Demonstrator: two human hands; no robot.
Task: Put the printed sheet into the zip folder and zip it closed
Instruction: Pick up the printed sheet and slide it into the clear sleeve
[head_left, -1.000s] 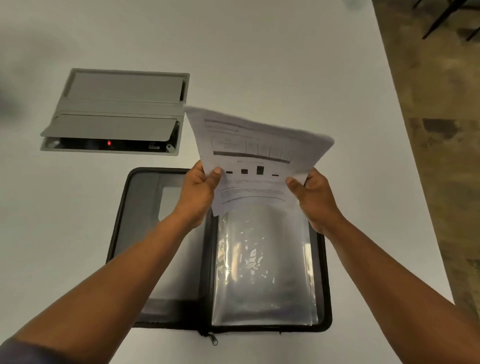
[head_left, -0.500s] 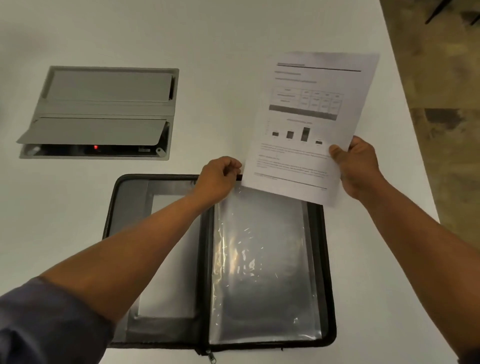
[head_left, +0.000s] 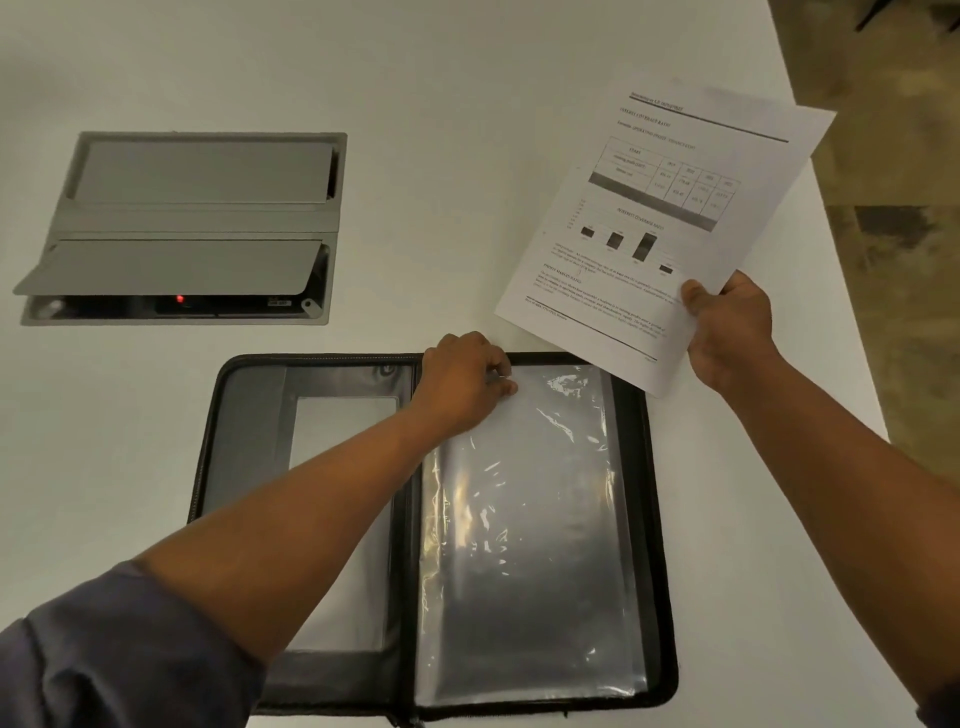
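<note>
The black zip folder (head_left: 249, 410) lies open flat on the white table, with clear plastic sleeves (head_left: 530, 545) on its right half. My left hand (head_left: 462, 379) rests at the top edge of the sleeves, fingers pinching the plastic near the spine. My right hand (head_left: 732, 327) holds the printed sheet (head_left: 660, 228) by its lower right corner, above the table and to the upper right of the folder. The sheet shows a table, a bar chart and text. It is outside the folder, its bottom corner over the folder's top right corner.
A grey cable box (head_left: 187, 228) with raised flaps and a red light is set into the table (head_left: 467, 78) at the left back. The table's right edge runs close beside the sheet, with brown floor (head_left: 893, 286) beyond it.
My left hand let go of the sheet and dropped to the top of the plastic sleeves. My right hand carried the sheet up and to the right, away from the folder.
</note>
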